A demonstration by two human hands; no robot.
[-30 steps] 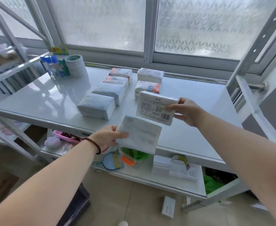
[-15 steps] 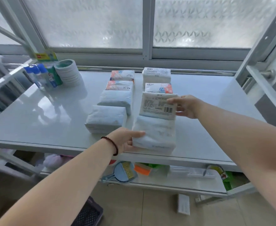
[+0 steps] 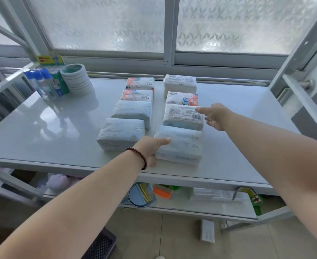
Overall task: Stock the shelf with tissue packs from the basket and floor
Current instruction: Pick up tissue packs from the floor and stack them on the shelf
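Note:
Two rows of tissue packs lie on the white shelf top (image 3: 51,131). The nearest pack of the right row, pale blue (image 3: 180,144), lies flat with my left hand (image 3: 150,148) resting against its left end, thumb on top. Behind it lies a white pack with a barcode label (image 3: 183,116); my right hand (image 3: 214,115) is beside its right end, fingers spread, only the fingertips touching. The left row's nearest pack (image 3: 121,133) lies beside my left hand. A dark basket corner (image 3: 101,245) shows on the floor below.
Blue-capped bottles (image 3: 43,85) and a stack of tape rolls (image 3: 77,79) stand at the shelf's back left. The lower shelf holds a dustpan brush (image 3: 141,193), an orange item and boxes. A white pack (image 3: 207,233) lies on the floor. A frosted window closes the back.
Both packs came down from the air onto the shelf, extending the right row. My right hand has opened and slipped off the barcode pack; my left hand still rests on the front pack.

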